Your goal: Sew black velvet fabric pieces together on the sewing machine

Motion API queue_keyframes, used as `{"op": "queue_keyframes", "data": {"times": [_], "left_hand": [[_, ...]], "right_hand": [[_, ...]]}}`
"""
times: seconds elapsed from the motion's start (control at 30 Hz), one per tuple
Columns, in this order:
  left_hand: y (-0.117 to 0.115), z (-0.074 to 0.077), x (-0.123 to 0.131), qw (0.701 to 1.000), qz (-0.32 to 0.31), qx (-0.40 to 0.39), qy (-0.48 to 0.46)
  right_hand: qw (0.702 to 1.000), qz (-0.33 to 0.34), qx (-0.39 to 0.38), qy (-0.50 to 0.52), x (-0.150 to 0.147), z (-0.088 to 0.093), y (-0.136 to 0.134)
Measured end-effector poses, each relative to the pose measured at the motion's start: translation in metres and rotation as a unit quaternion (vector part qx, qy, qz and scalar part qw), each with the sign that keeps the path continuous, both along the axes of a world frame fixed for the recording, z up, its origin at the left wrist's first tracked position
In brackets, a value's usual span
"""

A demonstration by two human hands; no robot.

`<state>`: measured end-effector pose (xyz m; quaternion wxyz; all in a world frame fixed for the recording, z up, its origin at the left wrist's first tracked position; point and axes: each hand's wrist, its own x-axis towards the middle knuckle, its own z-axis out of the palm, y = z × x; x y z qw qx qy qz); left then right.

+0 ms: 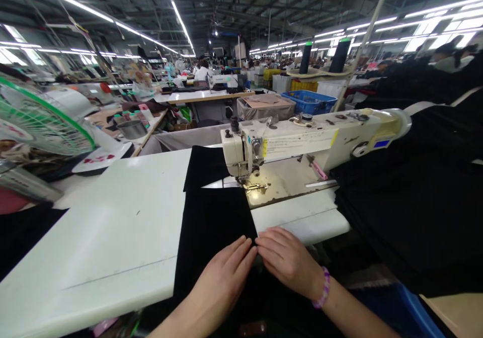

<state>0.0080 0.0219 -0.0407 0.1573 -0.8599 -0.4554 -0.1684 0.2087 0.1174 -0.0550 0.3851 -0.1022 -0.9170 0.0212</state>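
A strip of black fabric lies on the white sewing table and runs under the presser foot of a white sewing machine. My left hand rests flat on the near end of the fabric, fingers stretched out and together. My right hand lies beside it at the fabric's right edge, fingers curled down onto the cloth, with a purple bead bracelet on the wrist. The fingertips of both hands nearly touch.
A heap of black cloth is piled to the right of the machine. A green-rimmed fan stands at the left. Two dark thread cones rise behind the machine, near a blue crate. Other workstations fill the hall behind.
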Motion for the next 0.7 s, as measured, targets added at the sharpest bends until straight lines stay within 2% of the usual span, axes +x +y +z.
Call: {"op": "queue_keyframes", "data": {"times": [0.2,0.33,0.7], "left_hand": [[0.003,-0.007,-0.009,0.999,-0.009,-0.013,0.027],[0.012,-0.005,-0.014,0.999,-0.017,-0.019,0.039],[0.064,0.004,-0.041,0.999,-0.005,-0.031,0.038]], "right_hand": [[0.999,0.003,-0.027,-0.031,0.001,0.000,-0.001],[0.998,0.005,-0.057,-0.034,-0.005,0.003,0.005],[0.986,-0.026,-0.120,-0.110,-0.035,0.010,0.051]]}}
